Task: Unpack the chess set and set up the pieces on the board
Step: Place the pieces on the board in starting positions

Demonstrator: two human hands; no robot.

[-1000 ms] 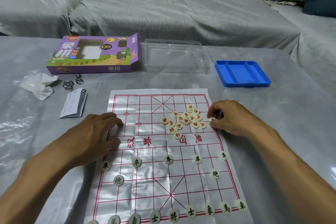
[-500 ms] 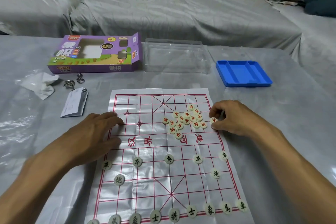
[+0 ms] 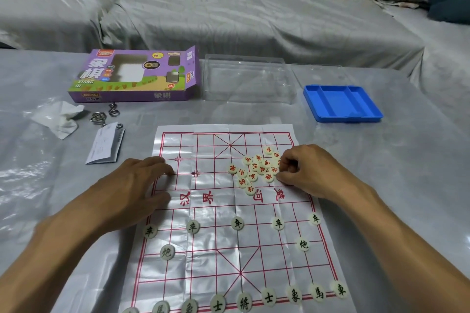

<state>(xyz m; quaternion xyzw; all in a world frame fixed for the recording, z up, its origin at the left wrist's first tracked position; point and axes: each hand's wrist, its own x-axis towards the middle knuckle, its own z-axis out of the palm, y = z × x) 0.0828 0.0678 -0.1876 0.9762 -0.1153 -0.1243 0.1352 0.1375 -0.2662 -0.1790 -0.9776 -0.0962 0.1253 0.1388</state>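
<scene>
Red-lettered cream round plastic pieces (image 3: pixel 256 169) lying heaped on thin glossy paper board (image 3: pixel 223 211), far half. Right hand (image 3: pixel 309 171) pinching one at heap edge (light, slippery; grip rim). Left hand (image 3: pixel 132 185) pressing flat, pinning board.

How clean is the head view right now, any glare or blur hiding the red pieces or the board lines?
Head view: glare streaks the glossy board sheet and the plastic table cover, washing out some grid lines at the far left. The red pieces are small and slightly soft, and the right hand covers a few of them. The black pieces read sharply. Wide-angle bending shows at the edges.
</scene>
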